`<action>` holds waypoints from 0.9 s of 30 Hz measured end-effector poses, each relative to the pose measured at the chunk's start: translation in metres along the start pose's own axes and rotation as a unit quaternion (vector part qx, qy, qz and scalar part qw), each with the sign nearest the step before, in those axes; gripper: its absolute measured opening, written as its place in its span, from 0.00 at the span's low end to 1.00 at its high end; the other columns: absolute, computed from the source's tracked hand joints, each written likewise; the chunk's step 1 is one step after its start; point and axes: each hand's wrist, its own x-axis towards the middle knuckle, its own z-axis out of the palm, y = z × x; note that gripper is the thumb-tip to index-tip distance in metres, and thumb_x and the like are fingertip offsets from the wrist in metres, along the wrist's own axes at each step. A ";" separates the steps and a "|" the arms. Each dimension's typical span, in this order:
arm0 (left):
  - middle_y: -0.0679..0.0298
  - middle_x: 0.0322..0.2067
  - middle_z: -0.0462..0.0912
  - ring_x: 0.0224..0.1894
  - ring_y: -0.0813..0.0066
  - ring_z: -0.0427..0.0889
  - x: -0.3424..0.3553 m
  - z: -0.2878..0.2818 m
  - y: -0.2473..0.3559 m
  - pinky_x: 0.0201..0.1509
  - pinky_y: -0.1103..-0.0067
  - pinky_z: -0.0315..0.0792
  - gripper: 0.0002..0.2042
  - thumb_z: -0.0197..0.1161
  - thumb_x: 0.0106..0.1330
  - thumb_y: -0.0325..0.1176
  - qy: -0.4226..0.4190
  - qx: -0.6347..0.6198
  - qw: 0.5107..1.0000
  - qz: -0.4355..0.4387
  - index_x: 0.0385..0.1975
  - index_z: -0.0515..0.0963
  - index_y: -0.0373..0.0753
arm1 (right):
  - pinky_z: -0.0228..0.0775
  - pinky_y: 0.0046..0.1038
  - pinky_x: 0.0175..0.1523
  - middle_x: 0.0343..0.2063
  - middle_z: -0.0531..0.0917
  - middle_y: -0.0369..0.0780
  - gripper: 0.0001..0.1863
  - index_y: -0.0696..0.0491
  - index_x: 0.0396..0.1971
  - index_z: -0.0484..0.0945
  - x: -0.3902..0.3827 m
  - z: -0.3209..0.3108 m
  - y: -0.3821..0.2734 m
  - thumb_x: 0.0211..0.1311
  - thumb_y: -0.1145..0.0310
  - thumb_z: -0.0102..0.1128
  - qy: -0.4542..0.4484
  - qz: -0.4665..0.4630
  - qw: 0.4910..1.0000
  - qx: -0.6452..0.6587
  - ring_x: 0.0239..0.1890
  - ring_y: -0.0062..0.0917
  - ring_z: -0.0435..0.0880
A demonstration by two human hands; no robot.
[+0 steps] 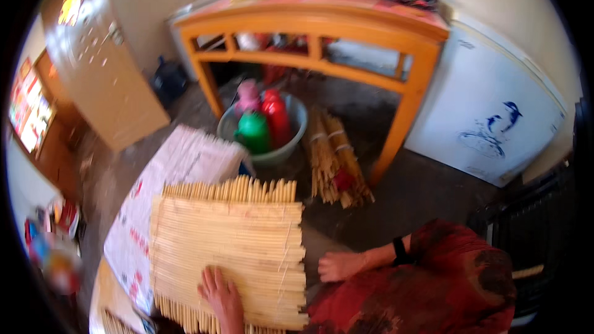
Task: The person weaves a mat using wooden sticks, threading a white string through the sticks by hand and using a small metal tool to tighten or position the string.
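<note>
Pressing a woven stick mat flat with the left hand.
Left hand point(221, 297) lies palm-down, fingers spread, on the mat's point(229, 247) near edge; its sticks run left to right. Right hand point(339, 266), loosely curled and holding nothing, rests just beside the mat's right edge, over the printed sheet point(179, 167) on the floor point(421, 192).

Pale straw-yellow mat point(229, 253), orange wooden table point(322, 25), green bottle point(252, 131), seemingly red one point(276, 119).
</note>
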 end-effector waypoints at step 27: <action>0.55 0.61 0.63 0.67 0.57 0.58 -0.011 0.000 0.000 0.70 0.56 0.45 0.22 0.56 0.65 0.38 0.045 0.003 0.999 0.013 0.58 0.67 0.37 | 0.48 0.14 0.15 0.16 0.61 0.25 0.16 0.46 0.24 0.65 0.043 -0.035 0.066 0.59 0.59 0.64 0.159 0.504 0.400 0.749 0.14 0.08 0.56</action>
